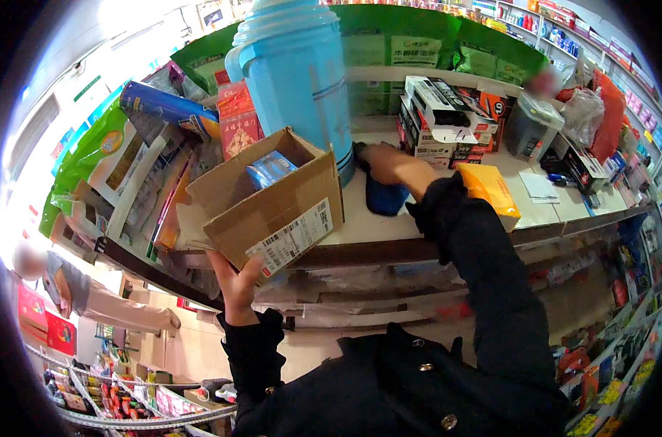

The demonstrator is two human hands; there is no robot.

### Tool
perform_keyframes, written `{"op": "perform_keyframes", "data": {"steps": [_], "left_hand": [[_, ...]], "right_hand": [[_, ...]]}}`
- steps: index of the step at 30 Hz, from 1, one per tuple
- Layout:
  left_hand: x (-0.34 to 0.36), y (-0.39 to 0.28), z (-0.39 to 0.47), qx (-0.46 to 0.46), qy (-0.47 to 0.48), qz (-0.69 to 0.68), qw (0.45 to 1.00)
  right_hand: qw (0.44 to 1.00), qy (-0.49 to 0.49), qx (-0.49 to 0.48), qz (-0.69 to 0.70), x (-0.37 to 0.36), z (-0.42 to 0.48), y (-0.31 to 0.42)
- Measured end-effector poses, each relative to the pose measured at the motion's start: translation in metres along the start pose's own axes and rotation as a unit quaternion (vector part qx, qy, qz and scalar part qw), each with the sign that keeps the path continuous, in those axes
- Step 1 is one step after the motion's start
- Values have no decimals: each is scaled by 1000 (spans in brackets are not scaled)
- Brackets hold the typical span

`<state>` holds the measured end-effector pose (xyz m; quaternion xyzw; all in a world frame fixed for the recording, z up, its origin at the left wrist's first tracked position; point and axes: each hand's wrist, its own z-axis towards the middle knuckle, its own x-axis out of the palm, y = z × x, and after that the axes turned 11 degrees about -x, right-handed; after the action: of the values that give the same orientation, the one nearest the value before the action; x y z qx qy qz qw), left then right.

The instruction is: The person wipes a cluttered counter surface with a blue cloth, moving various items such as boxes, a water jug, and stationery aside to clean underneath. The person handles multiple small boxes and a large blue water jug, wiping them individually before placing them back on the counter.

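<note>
My left hand grips the lower front corner of an open cardboard box, which is tilted over the counter's front edge. Inside the box lies a small blue carton, and a printed label is stuck on the near side. My right hand, blurred, reaches over the counter beside a light blue lidded plastic bucket. Close below that hand is a dark blue item, perhaps cloth. Something dark shows at the fingers, but whether they hold it is unclear.
A yellow packet and a stack of small cartons stand right of my right arm on the counter. Farther right is a clear plastic tub. Red boxes are behind the cardboard box. A person is at far left.
</note>
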<state>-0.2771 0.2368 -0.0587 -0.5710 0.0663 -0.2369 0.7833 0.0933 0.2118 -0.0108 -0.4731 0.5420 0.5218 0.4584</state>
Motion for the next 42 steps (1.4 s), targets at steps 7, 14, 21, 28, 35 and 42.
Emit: {"op": "perform_keyframes", "data": {"steps": [7,14,21,28,35,42], "left_hand": [[4,-1,3,23,-5,-8,1000],[-4,-12,0,32,-19,-23,999],[-49,-13,-31,63,-123,9,990],[-35,-41,-43,98,-217,-8,971],[-29,-19,-57,93,-249,44,963],[-7,-22,-54,114,-229,54,965]], "right_hand": [[981,-15,-195,14,7,-61,49],[972,-23,-234,32,11,-75,74],[976,29,-214,8,7,-56,109],[926,-189,-317,78,38,-13,156],[927,-348,-24,-136,-27,-197,75],[943,-262,164,-122,-16,-249,30]]}}
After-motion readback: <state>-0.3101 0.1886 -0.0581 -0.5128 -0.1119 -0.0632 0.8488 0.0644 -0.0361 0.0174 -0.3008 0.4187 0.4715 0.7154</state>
